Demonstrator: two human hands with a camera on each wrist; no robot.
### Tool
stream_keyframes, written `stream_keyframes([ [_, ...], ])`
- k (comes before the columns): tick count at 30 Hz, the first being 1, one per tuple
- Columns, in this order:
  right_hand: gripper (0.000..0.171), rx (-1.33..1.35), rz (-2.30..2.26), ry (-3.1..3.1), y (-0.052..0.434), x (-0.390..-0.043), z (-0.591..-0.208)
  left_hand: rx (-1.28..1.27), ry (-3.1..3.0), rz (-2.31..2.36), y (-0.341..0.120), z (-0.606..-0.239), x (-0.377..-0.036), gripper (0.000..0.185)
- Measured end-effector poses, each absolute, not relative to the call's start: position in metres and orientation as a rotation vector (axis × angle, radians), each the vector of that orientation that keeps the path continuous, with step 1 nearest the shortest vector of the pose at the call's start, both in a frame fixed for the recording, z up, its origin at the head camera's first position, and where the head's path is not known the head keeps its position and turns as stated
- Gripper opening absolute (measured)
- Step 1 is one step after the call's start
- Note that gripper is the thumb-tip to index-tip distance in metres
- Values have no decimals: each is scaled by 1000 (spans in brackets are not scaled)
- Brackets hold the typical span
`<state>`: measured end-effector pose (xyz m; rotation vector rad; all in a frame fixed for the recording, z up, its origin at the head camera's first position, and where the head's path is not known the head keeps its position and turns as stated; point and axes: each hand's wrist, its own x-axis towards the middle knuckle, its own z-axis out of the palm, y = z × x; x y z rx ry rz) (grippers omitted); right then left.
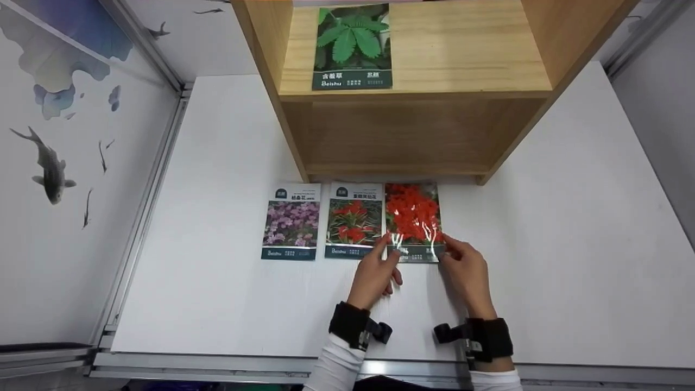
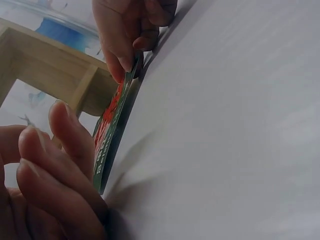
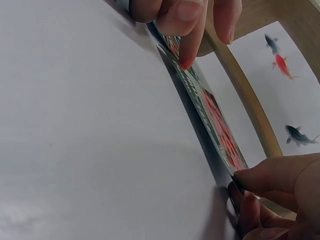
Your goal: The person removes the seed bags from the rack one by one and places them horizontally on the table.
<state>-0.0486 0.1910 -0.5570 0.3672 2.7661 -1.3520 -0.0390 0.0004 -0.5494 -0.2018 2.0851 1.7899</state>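
A seed packet with red flowers [image 1: 414, 214] lies at the right end of a row of three, its near edge slightly raised from the white table in the wrist views. My right hand [image 1: 468, 274] pinches its lower right edge between thumb and fingers [image 3: 260, 182]. At its lower left corner is my left hand [image 1: 374, 277], one fingertip [image 3: 186, 62] touching or just over the packet's face. Left of it lie a seed packet with red blooms among thin leaves [image 1: 354, 222] and a purple-flowered packet [image 1: 291, 222].
Behind the row stands a wooden shelf unit [image 1: 415, 95]. On its upper board lies a green-leaf seed packet [image 1: 353, 46]. White table surface [image 1: 586, 260] extends to both sides, with a metal rail [image 1: 228, 364] along the near edge.
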Motion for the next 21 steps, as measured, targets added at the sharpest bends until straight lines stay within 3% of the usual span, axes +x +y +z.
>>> stream_keyframes([
  [21, 38, 330, -1181, 2938, 184, -48, -559, -199, 2064, 1810, 0, -555, -39, 61],
])
